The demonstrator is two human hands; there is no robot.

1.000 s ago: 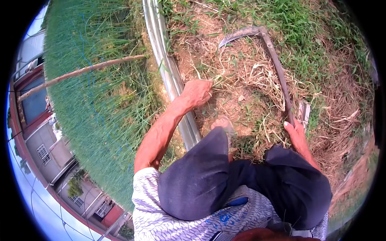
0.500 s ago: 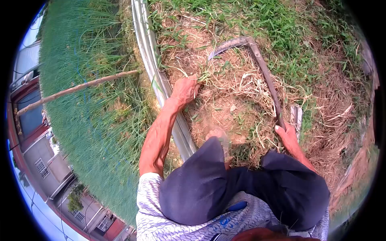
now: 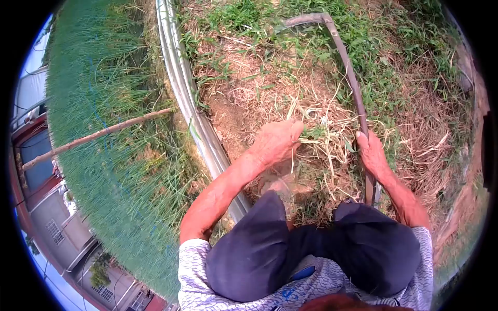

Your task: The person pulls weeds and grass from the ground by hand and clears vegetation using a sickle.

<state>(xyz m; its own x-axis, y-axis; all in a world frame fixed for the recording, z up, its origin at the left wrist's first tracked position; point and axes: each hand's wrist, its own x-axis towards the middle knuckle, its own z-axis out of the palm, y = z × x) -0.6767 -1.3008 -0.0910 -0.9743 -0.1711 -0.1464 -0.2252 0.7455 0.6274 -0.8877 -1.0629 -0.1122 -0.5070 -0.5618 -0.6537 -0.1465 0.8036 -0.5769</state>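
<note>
Right hand point(image 3: 372, 153): gripping sickle point(image 3: 350, 78), blade extending well ahead. Left hand point(image 3: 280, 139): curling narrow against dry grass point(image 3: 334, 140); grip unclear.

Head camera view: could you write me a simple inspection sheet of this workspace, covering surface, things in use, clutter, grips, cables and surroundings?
Surface: uneven ground, part bare soil.
Things in use: long-handled sickle, its blade end out over green weeds.
Clutter: dry straw lies loose, most heavily on the right.
Grips: left hand appears closed on plant stalks; right hand grips the sickle's handle.
Cables: a thin blue line runs through the tall green plants; its purpose is unclear.
Surroundings: long metallic poles, a wooden pole and buildings at left.
</note>
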